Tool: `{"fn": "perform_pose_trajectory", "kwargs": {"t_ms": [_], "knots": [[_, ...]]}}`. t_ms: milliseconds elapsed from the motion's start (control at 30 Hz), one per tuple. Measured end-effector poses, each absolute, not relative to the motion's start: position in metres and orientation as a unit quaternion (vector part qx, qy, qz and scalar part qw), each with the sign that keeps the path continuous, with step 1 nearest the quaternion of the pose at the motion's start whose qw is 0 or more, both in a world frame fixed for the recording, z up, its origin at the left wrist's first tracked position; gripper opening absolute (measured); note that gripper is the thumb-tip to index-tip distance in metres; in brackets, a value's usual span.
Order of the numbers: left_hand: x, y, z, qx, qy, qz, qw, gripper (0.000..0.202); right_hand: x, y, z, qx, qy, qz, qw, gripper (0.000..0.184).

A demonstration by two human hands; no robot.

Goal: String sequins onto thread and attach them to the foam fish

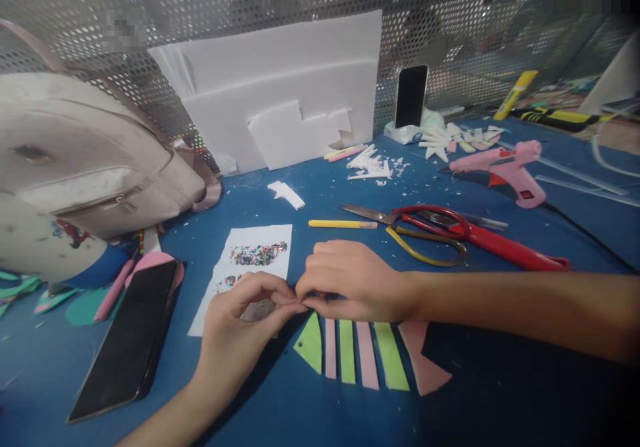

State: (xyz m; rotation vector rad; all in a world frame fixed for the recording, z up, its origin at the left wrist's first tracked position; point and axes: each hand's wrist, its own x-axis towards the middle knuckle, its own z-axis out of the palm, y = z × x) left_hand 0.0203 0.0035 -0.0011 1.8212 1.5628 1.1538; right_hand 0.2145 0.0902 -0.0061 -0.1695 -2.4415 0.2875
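My left hand (pixel 245 314) and my right hand (pixel 350 280) meet at the fingertips, thumb and forefinger of each pinched together. Whatever lies between them is too small to make out. Just below, green and pink strips (pixel 367 357) stand side by side on the blue table (pixel 300 414), between a green pointed head piece (pixel 309 347) with a dark dot and a pink tail piece (pixel 425 360), like a fish. Partly behind my left hand lies a white paper (pixel 235 237) bearing heaps of shiny multicoloured flakes (pixel 259 254).
Scissors (pixel 390 217), a red-handled tool (pixel 515 247) and a yellow pen (pixel 343 224) lie beyond my right hand. A pink glue gun (pixel 510 170) rests at right. A dark phone (pixel 130 334) and backpack (pixel 90 147) are at left; white boards (pixel 300 67) lean behind.
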Motion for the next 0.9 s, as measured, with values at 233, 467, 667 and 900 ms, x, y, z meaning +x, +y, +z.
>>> {"fn": "perform_pose_trajectory", "kwargs": {"t_ms": [233, 467, 667, 900], "knots": [[0.023, -0.001, 0.0, 0.706, 0.523, 0.429, 0.209, 0.013, 0.217, 0.093, -0.005, -0.138, -0.902, 0.245, 0.327, 0.01], [0.02, 0.002, 0.003, 0.69, 0.532, 0.434, 0.23, 0.021, 0.216, 0.102, -0.01, -0.241, -0.83, 0.362, 0.349, 0.006], [0.018, 0.003, 0.002, 0.676, 0.56, 0.418, 0.234, 0.019, 0.216, 0.1, -0.006, -0.203, -0.864, 0.294, 0.355, 0.01], [0.02, 0.003, 0.003, 0.686, 0.568, 0.398, 0.22, 0.016, 0.219, 0.097, -0.008, -0.1, -0.906, 0.264, 0.315, 0.009]]}}
